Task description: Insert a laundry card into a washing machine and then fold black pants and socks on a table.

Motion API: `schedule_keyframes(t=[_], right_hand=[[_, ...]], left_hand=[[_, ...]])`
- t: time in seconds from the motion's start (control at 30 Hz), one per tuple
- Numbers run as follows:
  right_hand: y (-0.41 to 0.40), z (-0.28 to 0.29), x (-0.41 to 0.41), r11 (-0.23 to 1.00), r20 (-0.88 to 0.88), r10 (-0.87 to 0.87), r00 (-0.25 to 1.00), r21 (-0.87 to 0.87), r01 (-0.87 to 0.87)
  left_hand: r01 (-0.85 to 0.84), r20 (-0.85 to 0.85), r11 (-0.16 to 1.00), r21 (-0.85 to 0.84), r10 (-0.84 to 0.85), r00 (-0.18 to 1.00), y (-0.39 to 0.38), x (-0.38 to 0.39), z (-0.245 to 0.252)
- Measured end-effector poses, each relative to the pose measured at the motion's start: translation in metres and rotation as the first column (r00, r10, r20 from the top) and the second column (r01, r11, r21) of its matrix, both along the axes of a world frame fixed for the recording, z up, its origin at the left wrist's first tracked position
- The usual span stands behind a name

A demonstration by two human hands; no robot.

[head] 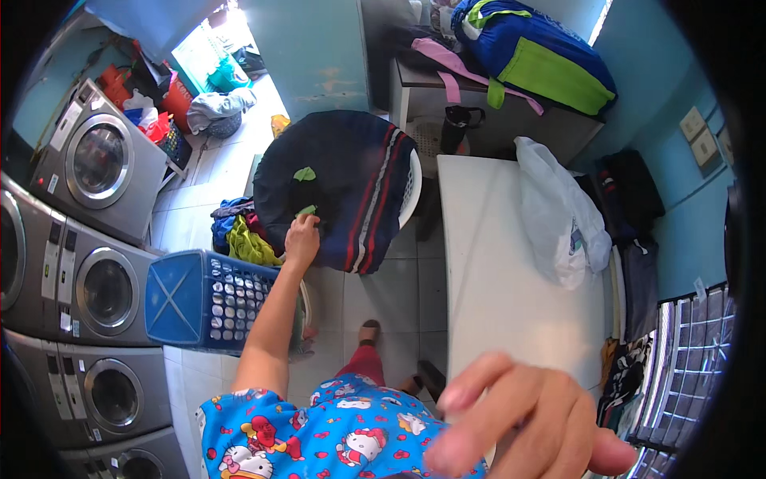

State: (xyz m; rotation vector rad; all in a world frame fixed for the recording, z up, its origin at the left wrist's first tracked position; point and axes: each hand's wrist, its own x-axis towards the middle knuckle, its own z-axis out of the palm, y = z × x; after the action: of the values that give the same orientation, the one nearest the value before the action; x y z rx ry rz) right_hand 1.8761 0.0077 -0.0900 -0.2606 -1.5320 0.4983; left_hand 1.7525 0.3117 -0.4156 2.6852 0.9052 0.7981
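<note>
A large round dark-navy fabric bundle (335,179) with red and white stripes rests on a white plastic basket (410,194), whose rim shows at the right. Two green tabs lie on its top. At the nearer green tab (306,211), my left hand (303,240) has its fingertips pinched together, arm stretched forward. Close to the camera at lower right, my right hand (526,419) is raised and slightly blurred. Its fingers are loosely bent and apart, with nothing visible in them. It hangs over the near end of a white table (491,257).
A blue plastic basket (239,299) lies on its side left of my forearm, with loose clothes (248,236) behind it. Front-loading washers (108,290) line the left. A white plastic bag (559,221) is on the table. A blue-and-green bag (550,66) sits on the cabinet behind.
</note>
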Motion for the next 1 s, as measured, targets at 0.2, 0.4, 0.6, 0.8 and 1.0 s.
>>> schedule_keyframes(t=[0.2,0.4,0.6,0.8,1.0], right_hand=[[0.037,-0.056,0.032,0.495,0.169,-0.661,0.731,-0.634,0.595],[0.016,-0.174,0.02,0.123,0.024,-0.767,0.641,-0.975,0.183],[-0.062,-0.258,-0.009,0.047,-0.102,-0.869,0.483,-0.991,-0.124],[-0.119,-0.29,-0.021,0.374,-0.395,-0.918,0.037,-0.893,-0.251],[-0.232,-0.305,-0.022,0.786,-0.741,-0.588,-0.324,-0.618,-0.01]], left_hand=[[-0.005,-0.504,0.999,0.043,0.026,0.864,0.076,0.025,-0.048],[0.051,-0.353,0.985,0.166,0.011,0.936,0.094,0.024,-0.054],[0.221,0.135,0.905,-0.364,-0.184,0.974,0.048,0.099,0.018],[0.541,0.517,-0.219,-0.812,0.159,0.841,-0.132,0.166,0.065],[0.219,0.48,-0.78,-0.587,-0.117,0.869,-0.377,0.173,0.095]])
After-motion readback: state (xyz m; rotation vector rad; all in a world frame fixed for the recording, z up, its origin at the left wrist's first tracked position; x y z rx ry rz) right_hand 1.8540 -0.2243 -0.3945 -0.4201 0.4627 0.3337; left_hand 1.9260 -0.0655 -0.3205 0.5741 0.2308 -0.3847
